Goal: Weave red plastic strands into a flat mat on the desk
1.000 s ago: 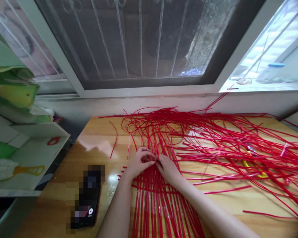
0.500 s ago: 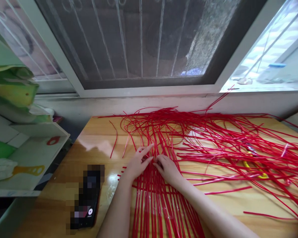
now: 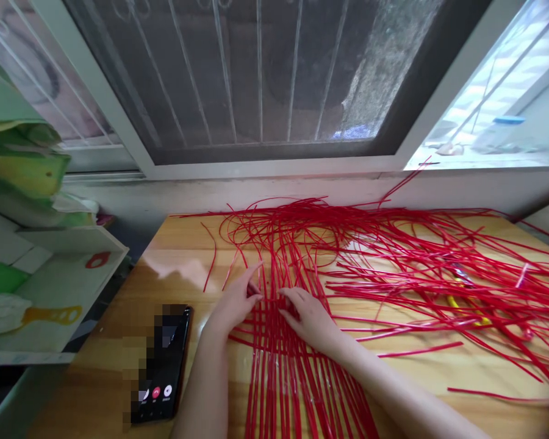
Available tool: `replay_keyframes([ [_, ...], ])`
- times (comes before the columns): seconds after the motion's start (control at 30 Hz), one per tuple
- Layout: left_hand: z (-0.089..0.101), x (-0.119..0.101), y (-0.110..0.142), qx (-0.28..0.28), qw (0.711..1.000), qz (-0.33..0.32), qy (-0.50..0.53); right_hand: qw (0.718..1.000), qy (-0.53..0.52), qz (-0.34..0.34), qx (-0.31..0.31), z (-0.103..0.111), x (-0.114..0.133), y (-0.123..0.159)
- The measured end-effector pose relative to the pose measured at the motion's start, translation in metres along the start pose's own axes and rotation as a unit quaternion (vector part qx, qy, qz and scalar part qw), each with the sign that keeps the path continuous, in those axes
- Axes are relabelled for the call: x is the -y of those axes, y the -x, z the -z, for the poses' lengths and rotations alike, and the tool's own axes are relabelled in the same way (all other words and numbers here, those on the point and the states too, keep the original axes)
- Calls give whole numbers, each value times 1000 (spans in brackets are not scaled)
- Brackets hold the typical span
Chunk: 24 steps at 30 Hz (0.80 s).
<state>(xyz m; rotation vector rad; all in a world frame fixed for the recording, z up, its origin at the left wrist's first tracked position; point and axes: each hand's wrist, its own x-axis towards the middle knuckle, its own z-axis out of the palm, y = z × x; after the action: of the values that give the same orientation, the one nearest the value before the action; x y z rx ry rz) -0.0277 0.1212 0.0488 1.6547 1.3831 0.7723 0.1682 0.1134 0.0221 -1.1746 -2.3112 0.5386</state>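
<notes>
Long red plastic strips run away from me along the wooden table, crossed by several others in a loose weave. Over the left edge of the weave, my left hand pinches a thin red crosswise strip between thumb and fingers, its index finger stretched forward. My right hand rests on the right part of the weave, its thumb and curved fingers apart, fingertips touching the lengthwise strips. Between the two hands, part of the crosswise strip shows. Clear tape lies over the lengthwise strips nearer me.
A tangled heap of red strips fills the back of the table and spreads right. Yellow-handled scissors lie partly beneath them. On the left is a phone, beside an open white shelf. A window stands behind.
My left hand has moved left, away from the right hand, opening a gap between them. The right hand stays nearly in place, its thumb and fingers farther apart.
</notes>
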Motion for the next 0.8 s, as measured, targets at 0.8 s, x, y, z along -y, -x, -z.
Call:
replay_keyframes([
  [0.8, -47, 7, -18, -129, 976, 30, -173, 997, -60, -35, -30, -18, -11, -23],
])
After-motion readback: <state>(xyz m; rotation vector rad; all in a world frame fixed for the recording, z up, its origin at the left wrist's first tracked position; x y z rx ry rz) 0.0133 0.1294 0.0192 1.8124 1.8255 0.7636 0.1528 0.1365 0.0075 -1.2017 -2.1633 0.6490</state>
